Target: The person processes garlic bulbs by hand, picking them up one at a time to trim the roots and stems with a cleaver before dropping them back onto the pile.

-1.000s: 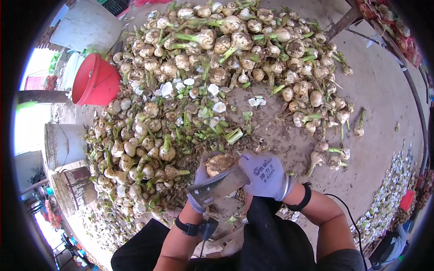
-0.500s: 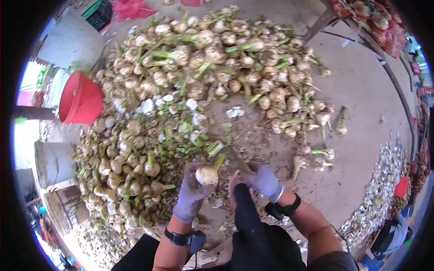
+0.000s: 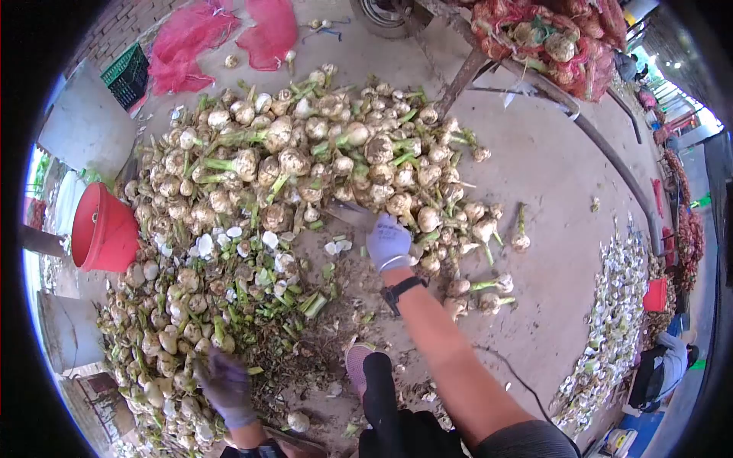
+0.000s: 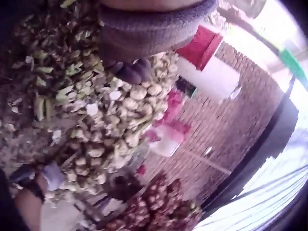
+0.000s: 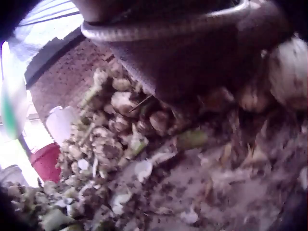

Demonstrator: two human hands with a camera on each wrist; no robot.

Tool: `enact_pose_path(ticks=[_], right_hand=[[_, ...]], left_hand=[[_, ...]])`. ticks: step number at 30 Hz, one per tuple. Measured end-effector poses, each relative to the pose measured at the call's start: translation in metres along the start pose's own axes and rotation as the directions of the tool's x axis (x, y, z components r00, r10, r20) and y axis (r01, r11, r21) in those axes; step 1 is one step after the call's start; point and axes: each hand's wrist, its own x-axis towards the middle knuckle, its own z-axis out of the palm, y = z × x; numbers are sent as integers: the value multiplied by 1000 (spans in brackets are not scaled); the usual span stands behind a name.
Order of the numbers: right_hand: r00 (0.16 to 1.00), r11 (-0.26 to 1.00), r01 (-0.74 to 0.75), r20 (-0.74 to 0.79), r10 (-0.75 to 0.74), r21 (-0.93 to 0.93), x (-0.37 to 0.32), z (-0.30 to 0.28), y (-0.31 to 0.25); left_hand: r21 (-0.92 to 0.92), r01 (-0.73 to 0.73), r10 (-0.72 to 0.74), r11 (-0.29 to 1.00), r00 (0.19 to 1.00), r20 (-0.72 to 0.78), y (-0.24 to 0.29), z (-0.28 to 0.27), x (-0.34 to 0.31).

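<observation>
My gloved right hand (image 3: pixel 389 241) grips a broad-bladed knife (image 3: pixel 350 214) at the near edge of the far heap of garlic bulbs (image 3: pixel 294 162). Its blade points left, low beside the bulbs. In the right wrist view the glove (image 5: pixel 187 62) hides most of the hand's work. My gloved left hand (image 3: pixel 227 388) is over the right side of the near-left pile of trimmed bulbs (image 3: pixel 156 343), its fingers loosely extended and no bulb showing in it. The left wrist view shows its dark fingertips (image 4: pixel 134 72) above pale bulbs. A single bulb (image 3: pixel 298 420) lies on the ground to its right.
Cut stems and peelings (image 3: pixel 294 301) litter the ground between the piles. A red bucket (image 3: pixel 107 229) stands at the left. Metal frame legs (image 3: pixel 463 80) rise at the far side beneath red mesh bags (image 3: pixel 561 49). My shoe (image 3: pixel 357 366) is between my hands.
The bulb has left my left hand, which has moved left and nearer to the near-left pile. My right hand has reached forward to the far heap with the knife. The head view has shifted.
</observation>
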Motion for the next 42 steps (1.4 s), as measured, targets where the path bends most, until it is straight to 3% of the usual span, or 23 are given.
enact_pose_path(ticks=[1, 3, 4, 6, 9, 11, 12, 14, 15, 17, 19, 21, 24, 26, 27, 29, 31, 33, 36, 38, 39, 41, 42], right_hand=[[1000, 1000, 9, -11, -9, -2, -4, -3, 0], [996, 993, 92, -14, -92, 78, -13, -11, 1], [961, 964, 265, -87, -263, 12, -23, -12, 5], [901, 917, 356, 194, -388, 180, -44, -25, 7], [828, 768, 417, 145, -542, 486, -114, -65, -9], [620, 349, 442, 0, -785, 826, -148, -73, -13], [603, 329, 414, 15, -798, 848, -156, -75, -15], [772, 372, 283, 20, -636, 884, -167, -80, -14], [768, 364, 274, 26, -641, 890, -169, -84, -12], [747, 668, 471, 142, -649, 576, -173, -97, -10], [678, 658, 570, 171, -715, 492, -174, -110, -18], [675, 688, 581, 214, -706, 435, -177, -113, -22], [656, 681, 620, 219, -723, 390, -180, -100, -19], [698, 695, 592, 171, -695, 407, -178, -50, 2], [736, 704, 571, 116, -667, 422, -173, -43, 3], [792, 766, 458, 184, -582, 452, -168, -30, 11], [919, 919, 160, 284, -271, 359, -172, -7, 30], [949, 895, 121, 216, -232, 430, -181, -26, 29], [832, 780, 13, 426, -356, 625, -192, -67, 10], [567, 737, -340, 753, -335, 584, -193, -89, -13], [570, 741, -345, 756, -322, 576, -192, -68, -7], [793, 875, 451, 371, -484, 178, -185, -9, 14], [901, 943, 281, 289, -323, 180, -167, -15, 21]], left_hand=[[174, 136, -127, 975, 990, -66, -19, 8, -4], [560, 249, -363, 790, 926, 100, -43, -5, -1], [555, 240, -356, 797, 928, 111, -53, -9, 3], [784, 235, -409, 575, 912, 27, -77, -7, 7], [899, 170, -557, 404, 825, 95, -101, -9, 7], [975, -7, -701, 222, 694, 165, -102, 11, -10], [964, 50, -697, 262, 700, 153, -105, 16, -13], [947, 127, -682, 295, 722, 115, -108, 16, -26], [943, 27, -622, 332, 757, 197, -112, 21, -30], [932, -74, -567, 356, 776, 278, -110, 21, -31], [923, -128, -583, 362, 741, 331, -108, 9, -28], [936, 12, -578, 352, 789, 207, -109, -2, -26], [956, -108, -555, 272, 795, 247, -103, -12, -24], [968, -244, -554, 59, 799, 235, -99, 3, -31], [968, -245, -554, 60, 798, 237, -97, 9, -36], [936, 200, -547, 290, 837, -9, -96, 18, -42], [910, 265, -556, 318, 830, -47, -83, 11, -46], [968, -202, -465, 151, 850, 250, -83, 19, -36], [911, -129, -246, 392, 939, 239, -100, 25, -35], [726, 6, -196, 687, 965, 177, -113, 29, -47], [613, 75, -292, 787, 919, 263, -106, 31, -50], [301, 52, -178, 952, 894, 412, -77, 45, -47], [275, -122, 7, 954, 923, 385, -56, 53, -48]])
